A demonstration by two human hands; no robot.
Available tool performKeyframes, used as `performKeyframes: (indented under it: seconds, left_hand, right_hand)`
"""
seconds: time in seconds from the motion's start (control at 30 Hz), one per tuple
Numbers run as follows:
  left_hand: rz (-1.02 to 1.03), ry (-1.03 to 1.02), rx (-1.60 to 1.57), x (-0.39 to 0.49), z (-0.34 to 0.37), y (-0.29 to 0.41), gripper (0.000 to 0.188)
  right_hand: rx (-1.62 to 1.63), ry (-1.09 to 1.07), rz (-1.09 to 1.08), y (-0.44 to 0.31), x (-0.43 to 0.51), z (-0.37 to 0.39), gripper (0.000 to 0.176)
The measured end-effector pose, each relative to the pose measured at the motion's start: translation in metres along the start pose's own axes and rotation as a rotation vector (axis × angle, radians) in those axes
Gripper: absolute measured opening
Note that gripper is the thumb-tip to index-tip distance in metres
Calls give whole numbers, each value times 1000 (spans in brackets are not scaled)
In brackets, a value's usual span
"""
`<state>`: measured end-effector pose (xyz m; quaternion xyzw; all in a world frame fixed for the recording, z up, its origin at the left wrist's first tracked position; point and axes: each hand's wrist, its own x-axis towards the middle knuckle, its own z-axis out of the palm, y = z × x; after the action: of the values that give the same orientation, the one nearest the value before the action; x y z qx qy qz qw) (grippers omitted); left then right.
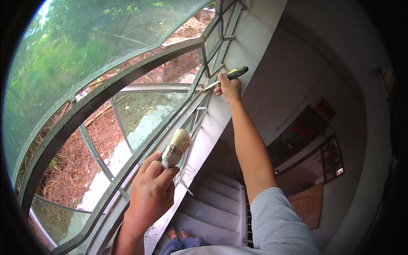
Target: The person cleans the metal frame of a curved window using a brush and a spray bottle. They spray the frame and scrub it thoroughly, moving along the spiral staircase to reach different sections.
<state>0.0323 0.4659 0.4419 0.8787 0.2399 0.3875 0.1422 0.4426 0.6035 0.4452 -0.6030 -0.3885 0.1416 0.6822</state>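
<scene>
My left hand [152,188] grips a paintbrush [177,144] by its handle, with the pale bristles pointing up and away from me. White residue coats part of the brush. Farther out, my right hand [229,86] is closed around a hand tool with a black and yellow handle [237,72] and a thin, light blade [211,85]. The blade's tip reaches the corner of the window frame [191,100], beside the metal window bars [201,59]. Whether the tip touches the frame, I cannot tell. The exact kind of tool is also unclear.
A pale sill [213,122] runs diagonally along the window. Concrete stairs [208,210] descend at the lower middle, with a railing [247,216] at their side. Open glass panes [79,47] extend outward at left. A wooden panel [306,204] stands at lower right.
</scene>
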Motion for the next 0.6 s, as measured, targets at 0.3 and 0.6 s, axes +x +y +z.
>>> performKeyframes:
  seconds: [0.3, 0.6]
  left_hand:
    - [-9, 1, 31, 1, 3, -2, 32]
    - [-25, -20, -11, -2, 1, 0, 30]
  right_hand:
    - [113, -4, -121, -12, -31, -6, 36]
    - [-310, -30, -127, -31, -19, 6, 38]
